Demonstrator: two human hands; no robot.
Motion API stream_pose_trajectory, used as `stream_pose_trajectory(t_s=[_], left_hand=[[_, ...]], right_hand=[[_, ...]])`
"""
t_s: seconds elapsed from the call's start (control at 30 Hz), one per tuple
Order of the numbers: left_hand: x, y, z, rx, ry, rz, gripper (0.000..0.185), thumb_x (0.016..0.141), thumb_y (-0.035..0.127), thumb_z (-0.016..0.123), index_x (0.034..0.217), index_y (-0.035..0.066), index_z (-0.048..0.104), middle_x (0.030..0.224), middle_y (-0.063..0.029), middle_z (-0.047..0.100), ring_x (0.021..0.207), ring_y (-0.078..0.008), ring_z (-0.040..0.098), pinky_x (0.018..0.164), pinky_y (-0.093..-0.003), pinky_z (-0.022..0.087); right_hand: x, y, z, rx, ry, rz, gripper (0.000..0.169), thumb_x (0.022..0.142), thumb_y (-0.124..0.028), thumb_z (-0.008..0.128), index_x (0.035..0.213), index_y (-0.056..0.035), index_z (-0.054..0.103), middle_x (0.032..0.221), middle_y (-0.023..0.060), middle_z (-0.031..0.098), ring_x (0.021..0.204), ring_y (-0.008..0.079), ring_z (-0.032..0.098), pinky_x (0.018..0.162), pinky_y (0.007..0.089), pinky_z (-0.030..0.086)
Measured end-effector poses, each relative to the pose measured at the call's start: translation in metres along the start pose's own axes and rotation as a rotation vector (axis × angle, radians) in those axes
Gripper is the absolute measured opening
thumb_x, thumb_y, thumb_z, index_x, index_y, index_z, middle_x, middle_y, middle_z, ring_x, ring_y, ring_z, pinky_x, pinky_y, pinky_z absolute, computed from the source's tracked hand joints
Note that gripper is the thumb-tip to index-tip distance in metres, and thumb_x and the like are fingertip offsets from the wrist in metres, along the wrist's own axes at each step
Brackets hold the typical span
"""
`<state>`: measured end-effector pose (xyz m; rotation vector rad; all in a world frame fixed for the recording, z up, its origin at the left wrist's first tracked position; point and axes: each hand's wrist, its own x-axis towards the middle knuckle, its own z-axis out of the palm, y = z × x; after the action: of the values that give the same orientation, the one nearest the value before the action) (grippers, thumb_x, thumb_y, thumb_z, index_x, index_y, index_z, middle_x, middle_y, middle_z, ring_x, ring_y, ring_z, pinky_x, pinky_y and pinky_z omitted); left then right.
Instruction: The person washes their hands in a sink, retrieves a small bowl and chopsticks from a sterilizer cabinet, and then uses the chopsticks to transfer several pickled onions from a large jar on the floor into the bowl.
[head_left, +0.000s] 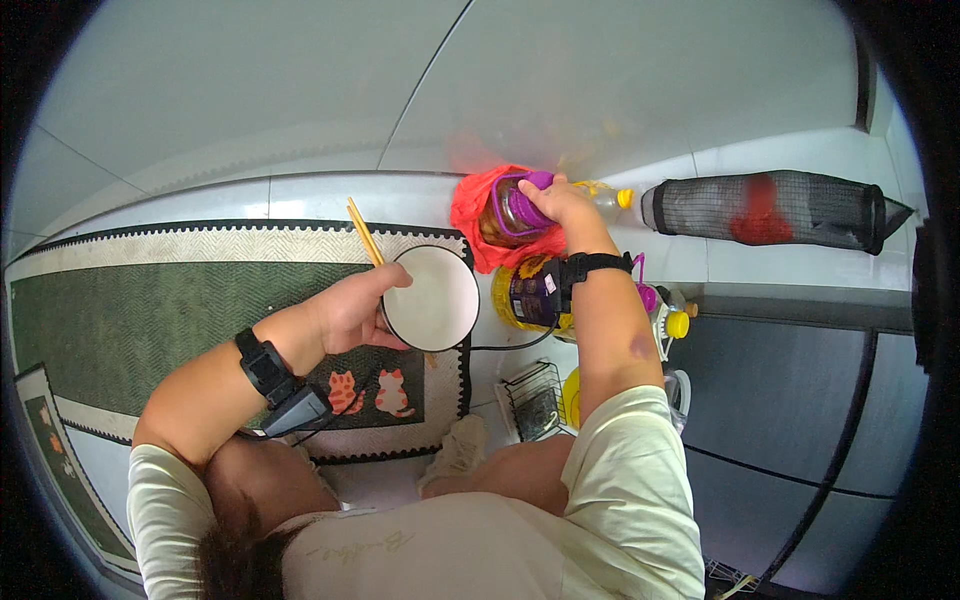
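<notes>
My left hand (364, 304) holds a white bowl (431, 298) with a dark rim, its thumb over the edge. A pair of wooden chopsticks (364, 232) is pinched in the same hand and points away from me. My right hand (556, 199) rests on the purple lid (527, 208) of a clear jar (495, 214) with a purple handle; its fingers are partly hidden. Brownish contents show inside the jar, which sits in a red plastic bag (466, 204) on the floor.
A large oil bottle (517, 292) and yellow-capped bottles (676, 325) stand under and beside my right forearm. Farther right lies a black mesh container (810, 210). A wire rack (536, 397) is near my leg. A green mat (187, 315) covers floor at left, beside pale cabinet doors (300, 97).
</notes>
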<state>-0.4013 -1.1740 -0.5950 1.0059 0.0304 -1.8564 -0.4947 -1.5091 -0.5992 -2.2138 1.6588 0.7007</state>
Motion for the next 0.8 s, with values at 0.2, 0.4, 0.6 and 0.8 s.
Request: stream_pose_trajectory(t_s=[0.2,0.4,0.6,0.8], left_hand=[[-0.004,-0.001,-0.014,-0.012,0.088,0.034,0.053,0.086,0.033,0.046,0.13,0.003,0.039,0.123,-0.0134,0.053,0.105,-0.0288,0.058,0.095,-0.0501,0.041],[0.0,-0.002,-0.015,0.012,0.097,0.017,0.055,0.085,0.033,0.047,0.131,0.004,0.038,0.125,-0.014,0.051,0.106,-0.0294,0.058,0.096,-0.0507,0.039],[0.002,-0.005,-0.021,0.025,0.094,0.01,0.054,0.084,0.03,0.048,0.13,0.004,0.039,0.125,-0.0143,0.051,0.105,-0.0293,0.058,0.098,-0.0505,0.038],[0.005,-0.009,-0.028,0.027,0.096,0.007,0.054,0.083,0.03,0.049,0.129,0.005,0.039,0.123,-0.0143,0.052,0.105,-0.0287,0.058,0.097,-0.0498,0.039]], right_hand=[[-0.014,-0.008,-0.005,-0.407,0.001,-0.437,0.096,0.064,-0.052,0.071,0.142,-0.0165,0.027,0.138,0.0232,0.037,0.126,0.0378,0.041,0.105,0.041,0.035],[0.004,0.003,0.008,0.032,0.166,0.023,0.094,0.062,-0.044,0.073,0.139,-0.0162,0.028,0.14,0.023,0.035,0.124,0.0378,0.043,0.104,0.0415,0.036],[-0.037,-0.019,-0.014,-0.553,0.097,-0.374,0.087,0.065,-0.04,0.073,0.138,-0.016,0.032,0.136,0.0165,0.041,0.128,0.0388,0.038,0.104,0.0463,0.034],[-0.098,-0.035,-0.009,-0.333,0.388,-0.725,0.086,0.062,-0.032,0.075,0.137,-0.0191,0.034,0.13,0.0144,0.045,0.119,0.037,0.043,0.1,0.0455,0.036]])
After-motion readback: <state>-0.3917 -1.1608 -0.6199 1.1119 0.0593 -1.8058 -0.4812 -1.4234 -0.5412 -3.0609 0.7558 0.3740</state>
